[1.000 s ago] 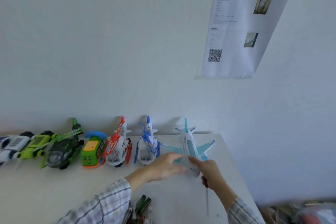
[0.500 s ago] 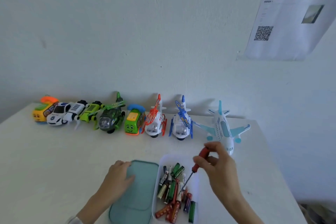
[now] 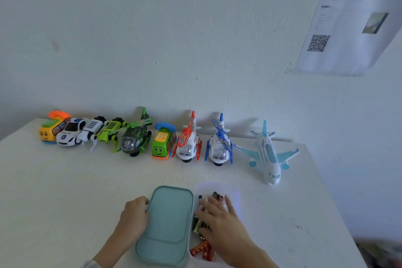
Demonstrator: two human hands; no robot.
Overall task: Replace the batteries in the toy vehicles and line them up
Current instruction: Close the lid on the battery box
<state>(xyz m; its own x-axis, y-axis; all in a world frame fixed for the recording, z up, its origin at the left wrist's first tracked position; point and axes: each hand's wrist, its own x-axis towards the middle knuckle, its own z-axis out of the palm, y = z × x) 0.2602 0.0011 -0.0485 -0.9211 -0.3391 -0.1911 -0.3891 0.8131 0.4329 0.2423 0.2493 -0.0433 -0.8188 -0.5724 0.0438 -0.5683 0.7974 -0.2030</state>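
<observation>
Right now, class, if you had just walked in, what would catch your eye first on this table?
First, the bright row of toy vehicles lined up along the wall at the back of the table, ending on the right with a white and blue airplane. Nearer the camera, the left hand touches a teal lid, and the right hand reaches into a clear tray of batteries.

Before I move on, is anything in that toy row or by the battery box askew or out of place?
Nothing spilled or damaged. Only the airplane looks odd: it sits apart at the row's right end, nose angled toward the table's near edge. The batteries stay inside their clear box.
</observation>
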